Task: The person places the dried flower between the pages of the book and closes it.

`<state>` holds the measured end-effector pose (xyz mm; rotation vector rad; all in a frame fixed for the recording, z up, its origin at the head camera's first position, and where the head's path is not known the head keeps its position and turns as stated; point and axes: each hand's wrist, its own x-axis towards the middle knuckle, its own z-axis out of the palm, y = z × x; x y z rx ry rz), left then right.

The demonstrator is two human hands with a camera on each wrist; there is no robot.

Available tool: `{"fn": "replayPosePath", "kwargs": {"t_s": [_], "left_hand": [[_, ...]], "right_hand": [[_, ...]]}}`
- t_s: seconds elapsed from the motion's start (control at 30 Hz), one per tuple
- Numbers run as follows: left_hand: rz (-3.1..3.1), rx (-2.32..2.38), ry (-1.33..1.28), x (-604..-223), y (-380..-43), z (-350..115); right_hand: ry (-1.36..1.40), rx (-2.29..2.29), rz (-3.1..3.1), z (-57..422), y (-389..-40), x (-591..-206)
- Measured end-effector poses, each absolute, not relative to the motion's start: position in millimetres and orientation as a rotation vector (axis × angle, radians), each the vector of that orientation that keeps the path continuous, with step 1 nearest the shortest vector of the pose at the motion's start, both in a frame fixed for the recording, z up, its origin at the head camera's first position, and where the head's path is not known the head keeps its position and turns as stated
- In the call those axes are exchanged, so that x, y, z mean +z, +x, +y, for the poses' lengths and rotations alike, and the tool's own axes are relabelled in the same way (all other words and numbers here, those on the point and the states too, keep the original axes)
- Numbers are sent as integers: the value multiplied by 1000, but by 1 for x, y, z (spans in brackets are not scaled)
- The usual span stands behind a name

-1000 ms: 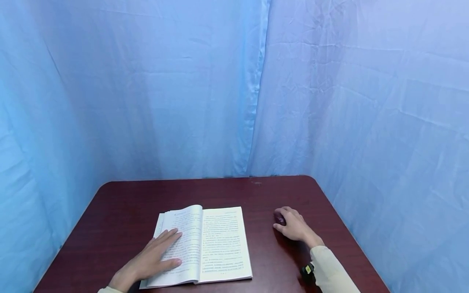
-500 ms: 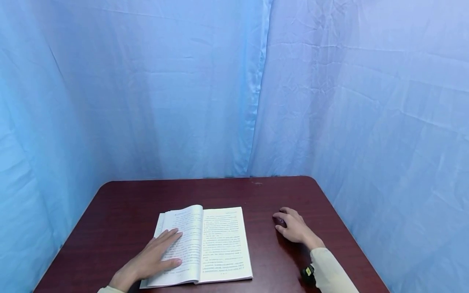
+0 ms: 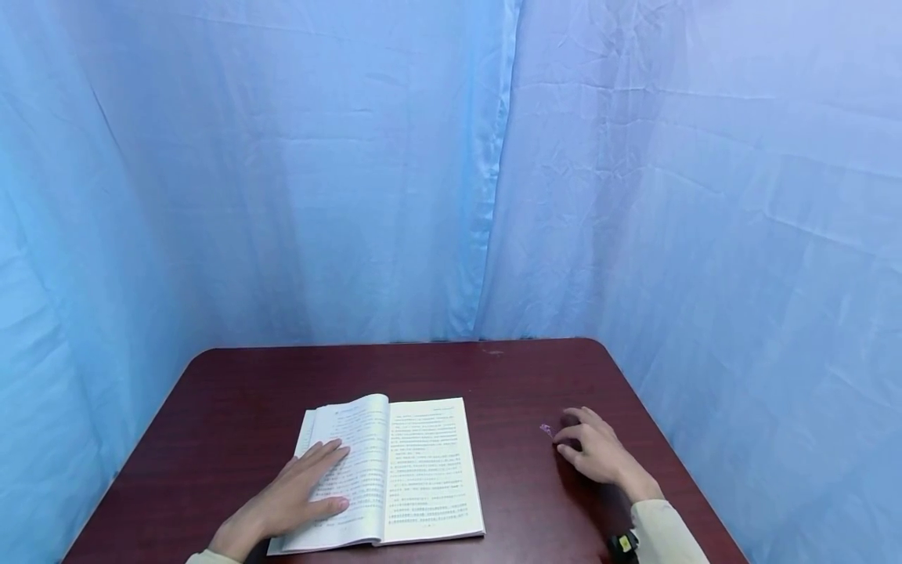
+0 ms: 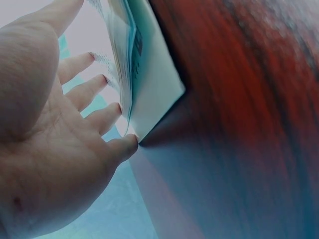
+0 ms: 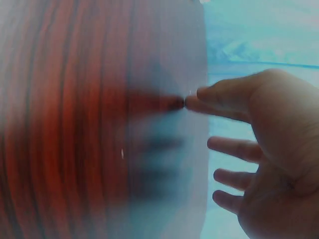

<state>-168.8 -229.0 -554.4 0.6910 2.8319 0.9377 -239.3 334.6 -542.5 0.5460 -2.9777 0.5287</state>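
An open book (image 3: 430, 470) lies on the dark red table (image 3: 296, 372), its left pages bulging up toward the spine. My left hand (image 3: 292, 497) rests on the left page with fingers and thumb spread. In the left wrist view the fingertips of the left hand (image 4: 75, 109) meet the page edges, above the pale cover (image 4: 157, 84). To the right of the book my right hand (image 3: 595, 450) is low over the table, fingers loosely bent and holding nothing. A small purple mark (image 3: 546, 429) shows on the tabletop just left of its index fingertip. In the right wrist view the index fingertip is right at the tabletop.
Blue curtains (image 3: 380, 196) hang behind the table and on both sides. The table's right edge (image 3: 680, 454) runs beside my right forearm. A black band with a yellow label (image 3: 623, 542) is at the right wrist.
My right hand has moved right and toward me, uncovering the purple mark on the table. The left hand and the book have stayed where they were.
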Motion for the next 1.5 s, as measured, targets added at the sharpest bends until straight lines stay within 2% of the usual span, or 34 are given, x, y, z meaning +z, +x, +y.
{"fn": "replayPosePath", "kwargs": {"t_s": [0.5, 1.27, 1.5], "left_hand": [[2791, 974, 673, -551, -169, -229], [2793, 953, 653, -554, -170, -229], [2770, 970, 640, -553, -170, -230]], "right_hand": [[318, 519, -2911, 316, -253, -559], [343, 355, -2881, 307, -253, -566], [375, 444, -2873, 287, -255, -558]]}}
